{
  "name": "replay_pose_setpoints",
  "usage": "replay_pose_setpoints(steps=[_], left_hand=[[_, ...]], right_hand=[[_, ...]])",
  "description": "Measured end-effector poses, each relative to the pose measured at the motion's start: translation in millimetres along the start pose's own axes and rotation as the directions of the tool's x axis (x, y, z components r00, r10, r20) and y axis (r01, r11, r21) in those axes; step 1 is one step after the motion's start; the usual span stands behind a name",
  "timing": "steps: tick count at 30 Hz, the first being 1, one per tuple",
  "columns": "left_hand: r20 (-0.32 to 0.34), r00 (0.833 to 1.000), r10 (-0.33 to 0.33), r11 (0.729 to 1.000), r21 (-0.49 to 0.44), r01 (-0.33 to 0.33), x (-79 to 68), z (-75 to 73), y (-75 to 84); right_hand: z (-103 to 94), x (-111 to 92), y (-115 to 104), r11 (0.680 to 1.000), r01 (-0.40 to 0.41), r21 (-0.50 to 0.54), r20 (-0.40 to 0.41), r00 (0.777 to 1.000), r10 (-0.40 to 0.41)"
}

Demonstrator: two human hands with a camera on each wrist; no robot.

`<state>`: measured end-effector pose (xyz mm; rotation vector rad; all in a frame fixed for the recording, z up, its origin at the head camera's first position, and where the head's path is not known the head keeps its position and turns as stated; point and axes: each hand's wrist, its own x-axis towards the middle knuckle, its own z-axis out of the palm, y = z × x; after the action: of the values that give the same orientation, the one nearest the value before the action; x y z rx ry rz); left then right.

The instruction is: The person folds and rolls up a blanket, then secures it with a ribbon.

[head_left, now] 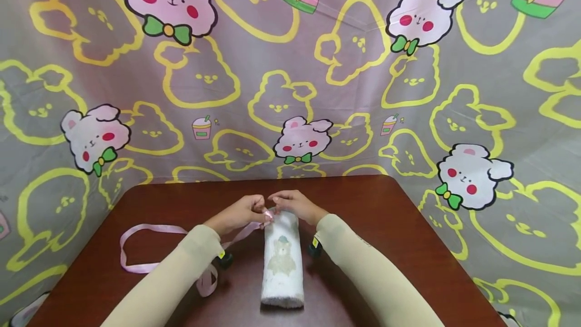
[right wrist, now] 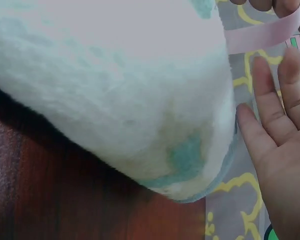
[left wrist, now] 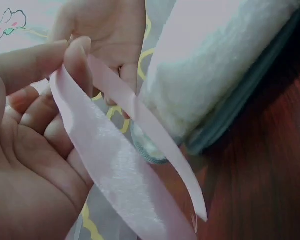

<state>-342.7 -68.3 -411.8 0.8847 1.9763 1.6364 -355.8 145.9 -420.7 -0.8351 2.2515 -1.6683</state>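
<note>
A rolled white plush towel with a printed bear lies lengthwise on the table. At its far end my left hand pinches a pink ribbon between thumb and forefinger. One short tail of the ribbon hangs down in front of the towel's blue-grey edge in the left wrist view; the long part trails left across the table. My right hand is over the far right end of the roll. In the right wrist view its fingers are loosely extended beside the towel end, just below the ribbon.
The dark red-brown wooden table has rounded far corners. A grey cloth with cartoon prints hangs behind it and along both sides. Loops of the ribbon lie left of the towel, partly under the left sleeve.
</note>
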Motion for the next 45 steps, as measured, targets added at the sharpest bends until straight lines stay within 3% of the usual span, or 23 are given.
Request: replay_pose_setpoints(steps=[8, 12, 16, 24, 30, 36, 40, 45], left_hand=[[0.038, 0.997, 0.071, 0.997, -0.011, -0.07, -2.3, -7.3, 10.2], [0.032, 0.997, 0.066, 0.998, -0.01, -0.065, -1.5, -16.4, 14.3], [-0.016, 0.999, 0.033, 0.999, 0.013, -0.032, -4.3, -27.2, 12.4], [-0.063, 0.997, -0.035, 0.993, -0.112, 0.028, -17.2, -49.7, 2.6], [-0.042, 0.998, -0.054, 0.981, -0.189, 0.045, -25.8, -72.1, -3.4], [-0.002, 0.997, -0.081, 0.98, -0.183, 0.08, -41.7, -92.0, -4.5], [-0.015, 0.995, -0.098, 0.982, -0.165, 0.094, -53.2, -100.7, -4.8], [-0.032, 0.99, -0.134, 0.991, -0.032, 0.133, -62.7, -108.9, -5.7]], right_hand=[[6.3, 2.7, 1.2, 0.993, -0.038, 0.116, 0.093, 0.995, 0.027], [5.3, 2.0, 0.1, 0.986, -0.017, 0.168, 0.063, 0.998, 0.006], [-0.8, 0.6, -2.2, 0.973, 0.009, 0.231, 0.016, 1.0, -0.013], [-26.0, -7.9, -6.6, 0.956, 0.02, 0.294, -0.007, 1.0, -0.019], [-48.5, -22.3, -14.2, 0.956, 0.018, 0.292, -0.055, 0.998, -0.002], [-77.6, -43.1, -6.8, 0.96, -0.013, 0.278, -0.111, 0.993, 0.045], [-96.4, -55.8, 9.8, 0.945, -0.036, 0.325, -0.159, 0.983, 0.092], [-115.1, -69.3, 25.2, 0.943, -0.056, 0.328, -0.198, 0.972, 0.126]])
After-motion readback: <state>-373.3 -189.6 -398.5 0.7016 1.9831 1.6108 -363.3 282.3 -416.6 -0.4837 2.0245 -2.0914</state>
